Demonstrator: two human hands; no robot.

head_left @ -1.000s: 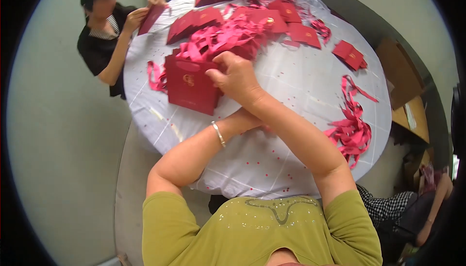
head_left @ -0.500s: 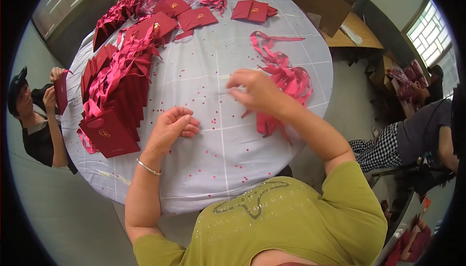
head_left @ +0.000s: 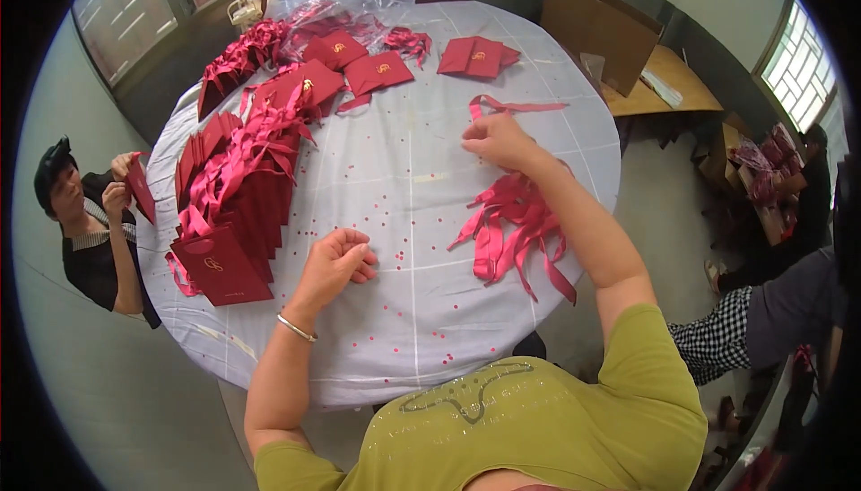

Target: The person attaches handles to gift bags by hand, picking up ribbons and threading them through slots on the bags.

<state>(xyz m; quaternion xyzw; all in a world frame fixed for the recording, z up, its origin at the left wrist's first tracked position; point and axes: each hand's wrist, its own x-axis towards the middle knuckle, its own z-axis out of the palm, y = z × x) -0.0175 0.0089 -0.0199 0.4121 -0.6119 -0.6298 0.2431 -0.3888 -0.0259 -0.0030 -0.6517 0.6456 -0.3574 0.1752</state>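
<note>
My right hand (head_left: pixel 500 141) is over the right half of the table. Its thumb and fingertips are drawn together, and I cannot make out what, if anything, they hold. A loose pink ribbon (head_left: pixel 529 106) curves out from behind this hand, and a tangled pile of pink ribbons (head_left: pixel 502 244) lies below its wrist and forearm. On the near left part of the table, my left hand (head_left: pixel 336 267) rests half curled with nothing visible in it. To its left stands a long row of red paper bags (head_left: pixel 224 267) with pink ribbon handles (head_left: pixel 256 164) lying over their tops.
Small red dots are scattered over the pale tablecloth (head_left: pixel 430 312). Flat red bags (head_left: pixel 471 58) and clear plastic (head_left: pixel 314 2) lie along the far side. A co-worker (head_left: pixel 85 213) at the left holds a red bag (head_left: pixel 141 191). A cardboard box (head_left: pixel 596 38) stands far right.
My right hand has moved away from me and slightly right, over the loose ribbon strand, and its fingers have drawn together. My left hand stays half curled. The whole view has shifted a little.
</note>
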